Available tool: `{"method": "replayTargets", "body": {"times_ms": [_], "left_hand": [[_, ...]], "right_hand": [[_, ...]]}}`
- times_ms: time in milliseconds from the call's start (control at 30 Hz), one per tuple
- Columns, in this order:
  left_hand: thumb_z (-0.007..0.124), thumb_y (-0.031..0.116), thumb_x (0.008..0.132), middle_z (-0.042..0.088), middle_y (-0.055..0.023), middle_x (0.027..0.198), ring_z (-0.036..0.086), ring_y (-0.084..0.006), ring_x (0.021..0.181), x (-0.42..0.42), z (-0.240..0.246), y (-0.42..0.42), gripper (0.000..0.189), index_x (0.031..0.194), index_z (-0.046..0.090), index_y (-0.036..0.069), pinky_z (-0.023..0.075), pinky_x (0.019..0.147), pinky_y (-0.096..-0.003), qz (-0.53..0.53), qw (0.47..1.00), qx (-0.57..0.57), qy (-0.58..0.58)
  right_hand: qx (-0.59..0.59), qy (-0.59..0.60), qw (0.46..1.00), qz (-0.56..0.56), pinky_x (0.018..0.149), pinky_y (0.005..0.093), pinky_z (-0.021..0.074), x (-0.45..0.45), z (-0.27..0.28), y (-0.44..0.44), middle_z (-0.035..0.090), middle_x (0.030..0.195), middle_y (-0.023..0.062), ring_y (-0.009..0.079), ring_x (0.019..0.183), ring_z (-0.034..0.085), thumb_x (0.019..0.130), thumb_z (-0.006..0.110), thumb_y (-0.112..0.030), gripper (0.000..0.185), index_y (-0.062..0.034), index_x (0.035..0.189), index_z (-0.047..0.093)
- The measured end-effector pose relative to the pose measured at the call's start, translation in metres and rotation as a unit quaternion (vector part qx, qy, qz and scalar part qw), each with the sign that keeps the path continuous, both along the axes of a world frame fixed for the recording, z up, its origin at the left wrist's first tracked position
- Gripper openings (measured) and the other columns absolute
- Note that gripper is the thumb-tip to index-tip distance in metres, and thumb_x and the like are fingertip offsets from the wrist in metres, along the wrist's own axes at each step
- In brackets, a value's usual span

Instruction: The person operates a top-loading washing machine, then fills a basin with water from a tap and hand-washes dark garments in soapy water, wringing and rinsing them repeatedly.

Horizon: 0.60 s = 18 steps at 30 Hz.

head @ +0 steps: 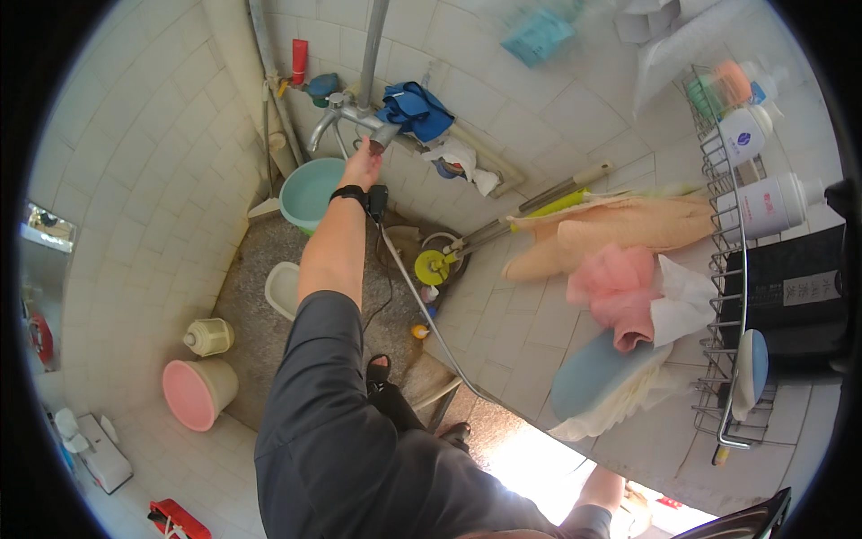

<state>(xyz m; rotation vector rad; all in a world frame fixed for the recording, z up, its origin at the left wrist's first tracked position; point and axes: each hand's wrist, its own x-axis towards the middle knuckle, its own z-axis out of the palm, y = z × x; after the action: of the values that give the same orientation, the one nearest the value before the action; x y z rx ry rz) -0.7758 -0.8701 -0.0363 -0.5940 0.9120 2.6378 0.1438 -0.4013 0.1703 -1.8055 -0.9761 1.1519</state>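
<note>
My left hand (363, 165) reaches up to the wall-mounted metal mixer tap (353, 114). Its fingers are on a grey cylindrical fitting (385, 137) with a dark reddish end, at the tap's right side. The fingertips are partly hidden. A black band circles that wrist, and a small black device (377, 202) with a hanging cable sits beside it. Below the tap's spout is a turquoise basin (313, 192). A blue cloth (417, 111) hangs just right of the fitting. My right forearm shows at the lower right, but its hand is out of view behind the wall edge.
A squat toilet pan (283, 290) is set in the floor. Yellow-green mop gear (432, 266) leans in the corner. Pink bucket (192, 397) stands left. Hanging towels (619, 236) and a wire rack (734, 269) with bottles line the right wall.
</note>
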Motion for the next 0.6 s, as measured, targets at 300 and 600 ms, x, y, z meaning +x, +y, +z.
{"method": "replayTargets", "body": {"times_ms": [300, 600], "left_hand": [[0.077, 0.047, 0.09, 0.063, -0.0026, 0.098, 0.058, -0.0157, 0.087, 0.013, 0.004, 0.004, 0.045, 0.108, 0.062, 0.009, 0.0499, 0.075, -0.0265, 0.021, 0.996, -0.081, -0.033], [0.057, 0.035, 0.104, 0.054, -0.0034, 0.136, 0.057, -0.023, 0.114, 0.093, 0.012, -0.074, 0.054, 0.149, 0.043, 0.01, 0.0459, 0.098, -0.0358, -0.168, 0.95, -0.236, 0.117]], "right_hand": [[0.018, 0.008, 1.0, 0.017, 0.072, 0.0357, 0.0567, 0.003, 0.002, -0.007, 0.067, 0.109, 0.0096, 0.0211, 0.093, 0.066, 0.099, 0.065, -0.03, 0.037, -0.0053, 0.126, 0.058], [0.092, 0.04, 0.993, 0.058, 0.068, 0.0353, 0.0562, -0.014, -0.022, -0.008, 0.066, 0.109, 0.0102, 0.0207, 0.09, 0.066, 0.099, 0.065, -0.034, 0.043, -0.0049, 0.129, 0.056]]}}
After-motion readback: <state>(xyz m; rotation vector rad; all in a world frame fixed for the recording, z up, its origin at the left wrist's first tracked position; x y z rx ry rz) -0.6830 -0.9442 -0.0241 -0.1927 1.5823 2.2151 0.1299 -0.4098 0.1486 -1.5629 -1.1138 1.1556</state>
